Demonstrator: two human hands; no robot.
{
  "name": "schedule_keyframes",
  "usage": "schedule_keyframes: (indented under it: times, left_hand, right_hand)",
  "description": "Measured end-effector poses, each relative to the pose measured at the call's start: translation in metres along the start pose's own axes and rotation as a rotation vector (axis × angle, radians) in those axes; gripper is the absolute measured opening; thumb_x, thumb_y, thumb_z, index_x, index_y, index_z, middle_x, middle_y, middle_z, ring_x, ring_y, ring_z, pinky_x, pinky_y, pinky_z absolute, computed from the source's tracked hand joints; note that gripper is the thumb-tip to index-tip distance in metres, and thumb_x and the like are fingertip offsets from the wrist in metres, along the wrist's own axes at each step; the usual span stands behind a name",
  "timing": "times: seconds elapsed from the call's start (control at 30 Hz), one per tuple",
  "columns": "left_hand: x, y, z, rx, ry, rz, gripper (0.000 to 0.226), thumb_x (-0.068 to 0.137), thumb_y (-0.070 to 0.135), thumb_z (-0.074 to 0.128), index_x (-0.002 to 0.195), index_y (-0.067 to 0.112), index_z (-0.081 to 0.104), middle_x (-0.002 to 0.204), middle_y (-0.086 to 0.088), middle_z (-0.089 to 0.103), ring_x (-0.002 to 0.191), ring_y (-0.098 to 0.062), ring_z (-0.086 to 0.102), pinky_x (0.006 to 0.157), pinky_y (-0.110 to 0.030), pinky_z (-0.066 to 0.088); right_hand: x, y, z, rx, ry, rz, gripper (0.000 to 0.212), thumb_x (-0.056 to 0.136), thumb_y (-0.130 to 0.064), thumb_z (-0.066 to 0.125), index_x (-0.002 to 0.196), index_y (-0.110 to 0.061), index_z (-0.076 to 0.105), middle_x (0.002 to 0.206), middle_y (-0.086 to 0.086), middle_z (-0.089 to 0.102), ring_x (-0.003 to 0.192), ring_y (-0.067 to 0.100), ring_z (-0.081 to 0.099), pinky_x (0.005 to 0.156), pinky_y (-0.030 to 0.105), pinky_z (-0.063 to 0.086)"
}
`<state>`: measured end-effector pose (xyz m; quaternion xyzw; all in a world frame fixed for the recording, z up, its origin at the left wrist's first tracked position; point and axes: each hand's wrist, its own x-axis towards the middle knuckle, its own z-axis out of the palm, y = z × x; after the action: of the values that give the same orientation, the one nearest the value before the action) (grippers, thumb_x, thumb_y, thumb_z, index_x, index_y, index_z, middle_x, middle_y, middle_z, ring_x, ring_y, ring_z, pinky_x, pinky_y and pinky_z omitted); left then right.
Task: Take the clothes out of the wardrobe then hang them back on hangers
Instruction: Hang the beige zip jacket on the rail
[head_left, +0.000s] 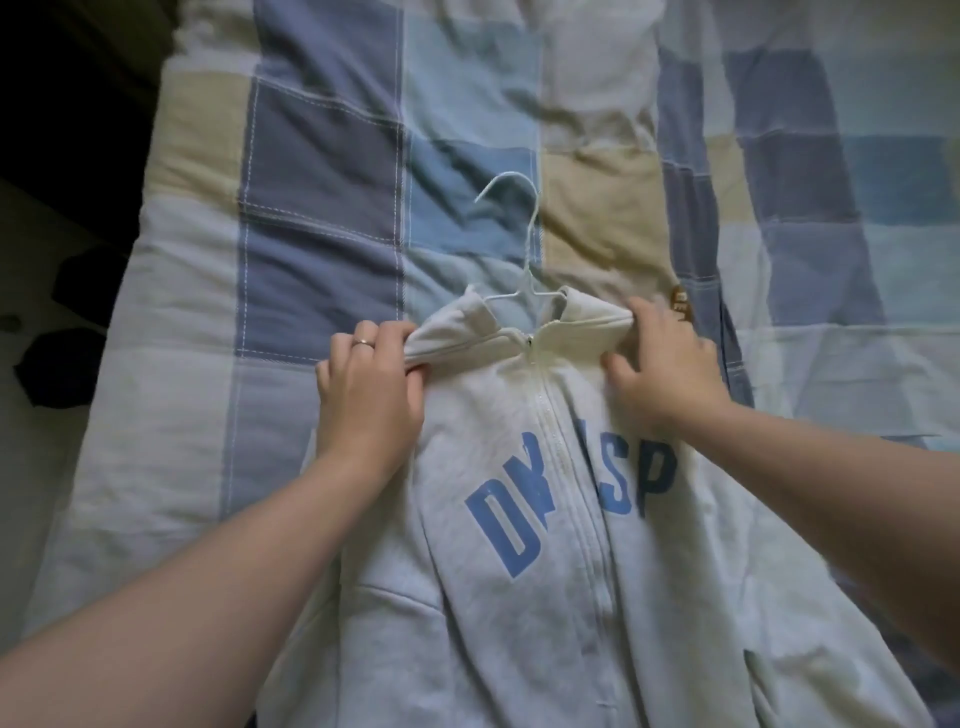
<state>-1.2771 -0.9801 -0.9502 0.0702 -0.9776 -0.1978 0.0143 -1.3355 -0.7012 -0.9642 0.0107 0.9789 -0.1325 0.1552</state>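
White zip jacket (566, 545), blue lettering on chest: lies front-up on the bed, long axis near to far, collar at the far end. White wire hanger (524, 270): inside the neck opening, hook pointing far and curling left. Left hand (371, 387): fingers curled, gripping the left collar fold. Right hand (662, 364): appears to pinch the right collar fold, thumb on the jacket. Patchwork quilt (322, 156): blue, beige and white squares, covers the bed.

Dim, soft light; left edge falls to black, slight blur, wide-angle bending.
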Motion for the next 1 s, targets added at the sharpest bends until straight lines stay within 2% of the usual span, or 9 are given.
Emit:
schedule_keyframes:
  times: [0.1,0.2,0.33,0.5,0.7,0.77,0.87,0.93,1.0]
  left_hand:
    - [-0.006,0.008,-0.039,-0.126,-0.066,0.051,0.025,0.083,0.008,0.065,0.106,0.013,0.058,0.101,-0.009,0.061,0.093,-0.036,0.048,0.076,-0.047,0.043]
    - [-0.015,0.019,-0.084,-0.170,-0.194,0.081,0.018,0.084,0.012,0.068,0.099,0.015,0.057,0.096,-0.006,0.062,0.092,-0.033,0.050,0.073,-0.047,0.046]
    - [-0.029,0.037,-0.154,-0.252,-0.318,0.076,0.021,0.087,0.028,0.072,0.085,0.023,0.051,0.084,0.004,0.057,0.083,-0.025,0.051,0.068,-0.041,0.042]
    - [-0.055,0.068,-0.248,-0.275,-0.492,0.131,0.024,0.089,0.035,0.070,0.081,0.016,0.058,0.077,-0.002,0.060,0.073,-0.023,0.053,0.063,-0.035,0.034]
    - [-0.103,0.118,-0.344,-0.291,-0.504,0.259,0.021,0.091,0.032,0.068,0.079,0.020,0.057,0.074,0.001,0.056,0.070,-0.018,0.050,0.062,-0.035,0.034]
    - [-0.111,0.138,-0.367,-0.304,-0.501,0.327,0.021,0.092,0.032,0.067,0.078,0.018,0.058,0.074,0.001,0.056,0.070,-0.018,0.051,0.063,-0.036,0.036]
    - [-0.121,0.173,-0.394,-0.307,-0.487,0.422,0.023,0.092,0.033,0.067,0.079,0.016,0.058,0.071,0.005,0.054,0.067,-0.013,0.049,0.060,-0.033,0.033]
    - [-0.131,0.198,-0.408,-0.303,-0.478,0.485,0.024,0.092,0.035,0.066,0.081,0.016,0.059,0.072,0.004,0.055,0.066,-0.012,0.049,0.060,-0.032,0.035]
    - [-0.144,0.227,-0.420,-0.303,-0.470,0.539,0.022,0.093,0.037,0.064,0.085,0.016,0.061,0.076,0.003,0.058,0.069,-0.012,0.052,0.063,-0.034,0.040]
  right_hand:
    - [-0.014,0.016,-0.045,0.118,-0.113,0.054,0.017,0.091,-0.021,0.049,0.106,-0.018,0.056,0.103,0.010,0.066,0.096,0.034,0.058,0.075,0.039,0.046]
    - [-0.044,0.025,-0.100,0.110,-0.170,-0.030,0.009,0.092,-0.015,0.053,0.089,-0.020,0.059,0.087,0.007,0.066,0.087,0.033,0.061,0.068,0.037,0.043]
    - [-0.099,0.019,-0.175,0.122,-0.180,-0.096,0.011,0.096,-0.018,0.055,0.086,-0.022,0.058,0.081,0.000,0.060,0.080,0.026,0.057,0.066,0.036,0.039]
    - [-0.195,0.003,-0.256,0.092,-0.198,-0.064,0.016,0.097,-0.027,0.055,0.082,-0.025,0.058,0.077,-0.003,0.057,0.075,0.025,0.057,0.064,0.038,0.043]
    - [-0.319,-0.005,-0.330,0.151,-0.073,0.026,0.017,0.095,-0.029,0.056,0.083,-0.019,0.062,0.078,0.004,0.066,0.078,0.029,0.062,0.067,0.044,0.050]
    - [-0.353,-0.003,-0.354,0.160,-0.030,0.051,0.015,0.095,-0.026,0.058,0.081,-0.024,0.062,0.077,0.003,0.064,0.079,0.030,0.062,0.065,0.040,0.046]
    - [-0.396,0.004,-0.389,0.161,0.039,0.069,0.017,0.095,-0.023,0.060,0.080,-0.017,0.065,0.079,0.007,0.067,0.081,0.031,0.063,0.061,0.034,0.034]
    - [-0.427,0.011,-0.413,0.129,0.093,0.101,0.021,0.096,-0.026,0.059,0.088,-0.011,0.070,0.084,0.010,0.069,0.083,0.030,0.062,0.063,0.037,0.040]
    - [-0.458,0.025,-0.434,0.130,0.139,0.137,0.021,0.097,-0.032,0.056,0.090,-0.019,0.071,0.083,0.002,0.069,0.080,0.024,0.062,0.068,0.041,0.048]
